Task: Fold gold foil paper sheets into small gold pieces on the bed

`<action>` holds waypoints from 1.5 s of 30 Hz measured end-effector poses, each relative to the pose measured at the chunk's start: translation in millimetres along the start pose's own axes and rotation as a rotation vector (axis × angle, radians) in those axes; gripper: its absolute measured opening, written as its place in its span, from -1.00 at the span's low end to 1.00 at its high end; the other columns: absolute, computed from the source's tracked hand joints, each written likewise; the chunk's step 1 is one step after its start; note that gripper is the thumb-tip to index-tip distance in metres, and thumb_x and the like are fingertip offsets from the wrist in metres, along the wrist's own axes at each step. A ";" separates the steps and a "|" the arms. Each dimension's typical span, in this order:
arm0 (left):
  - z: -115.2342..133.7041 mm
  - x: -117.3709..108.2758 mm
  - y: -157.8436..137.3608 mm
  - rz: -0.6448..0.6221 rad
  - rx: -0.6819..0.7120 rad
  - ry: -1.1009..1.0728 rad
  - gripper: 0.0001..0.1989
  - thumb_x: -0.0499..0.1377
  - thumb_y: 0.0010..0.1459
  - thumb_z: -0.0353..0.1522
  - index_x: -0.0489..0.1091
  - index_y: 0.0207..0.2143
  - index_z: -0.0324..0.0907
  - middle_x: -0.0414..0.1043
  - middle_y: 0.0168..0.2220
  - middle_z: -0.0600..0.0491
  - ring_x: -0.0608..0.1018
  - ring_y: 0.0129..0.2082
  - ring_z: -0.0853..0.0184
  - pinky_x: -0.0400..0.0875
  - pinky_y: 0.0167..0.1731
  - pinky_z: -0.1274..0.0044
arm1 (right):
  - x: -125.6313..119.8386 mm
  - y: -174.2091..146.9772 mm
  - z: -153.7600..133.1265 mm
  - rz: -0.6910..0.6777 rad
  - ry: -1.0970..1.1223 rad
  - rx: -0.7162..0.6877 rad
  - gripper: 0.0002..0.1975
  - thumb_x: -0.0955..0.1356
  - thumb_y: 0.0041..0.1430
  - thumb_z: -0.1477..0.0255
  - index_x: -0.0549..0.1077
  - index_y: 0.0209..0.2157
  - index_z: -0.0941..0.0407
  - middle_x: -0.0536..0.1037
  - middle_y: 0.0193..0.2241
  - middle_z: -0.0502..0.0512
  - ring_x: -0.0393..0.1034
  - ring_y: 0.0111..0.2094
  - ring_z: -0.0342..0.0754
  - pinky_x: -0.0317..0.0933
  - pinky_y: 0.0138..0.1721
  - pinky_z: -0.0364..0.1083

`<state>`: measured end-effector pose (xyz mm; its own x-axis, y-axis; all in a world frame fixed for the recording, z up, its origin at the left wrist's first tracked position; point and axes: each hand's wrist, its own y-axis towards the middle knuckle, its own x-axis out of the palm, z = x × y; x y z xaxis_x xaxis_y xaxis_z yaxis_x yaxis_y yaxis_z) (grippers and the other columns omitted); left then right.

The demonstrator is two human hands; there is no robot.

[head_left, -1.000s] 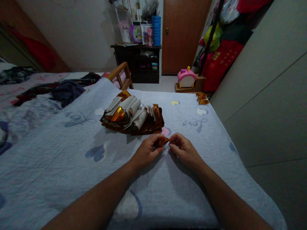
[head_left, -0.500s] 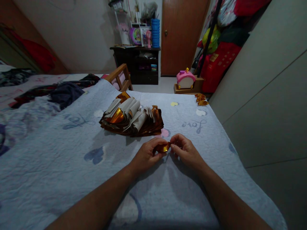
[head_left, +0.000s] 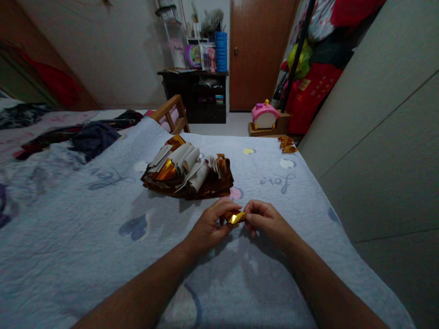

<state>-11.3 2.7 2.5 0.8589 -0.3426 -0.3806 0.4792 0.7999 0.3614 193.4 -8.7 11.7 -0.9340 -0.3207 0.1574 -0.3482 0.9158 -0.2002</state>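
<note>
A small folded piece of gold foil paper (head_left: 236, 217) is held between my two hands above the bedspread. My left hand (head_left: 210, 225) curls round its left side, with thumb below and fingers above. At the right end, the thumb and fingertips of my right hand (head_left: 269, 223) pinch a narrow tip of it. Just beyond my left hand lies a thick, fanned pile of gold foil paper sheets (head_left: 197, 176), some showing their pale backs. Several folded gold pieces (head_left: 288, 149) sit together near the far right edge of the bed.
A pale blue bedspread (head_left: 164, 278) covers the surface. Rumpled dark clothes (head_left: 96, 139) lie at the left. A wooden chair (head_left: 171, 112) and a pink toy case (head_left: 265, 116) stand past the far edge. A pale cabinet (head_left: 384, 151) rises along the right.
The foil piece has turned slightly and shows more of its shiny face. My right fingers have shifted a little at its tip. The whole view has tilted slightly.
</note>
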 end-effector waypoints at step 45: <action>-11.1 -0.2 -1.7 -0.114 -0.307 -0.160 -0.69 0.23 0.19 -0.30 0.37 -0.01 -0.15 0.48 -0.22 0.05 0.51 -0.23 0.31 0.38 -0.20 0.49 | -7.5 5.1 2.4 -0.077 -0.114 -0.009 -0.69 0.47 0.06 0.24 0.39 -0.24 0.11 0.50 -0.51 -0.05 0.36 -0.61 -0.21 0.16 -0.61 -0.23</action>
<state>-14.4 6.8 -7.4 0.8322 -0.4912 -0.2571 0.5176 0.8545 0.0431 198.5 -2.2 7.2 -0.9077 -0.4153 0.0607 -0.4191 0.8894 -0.1825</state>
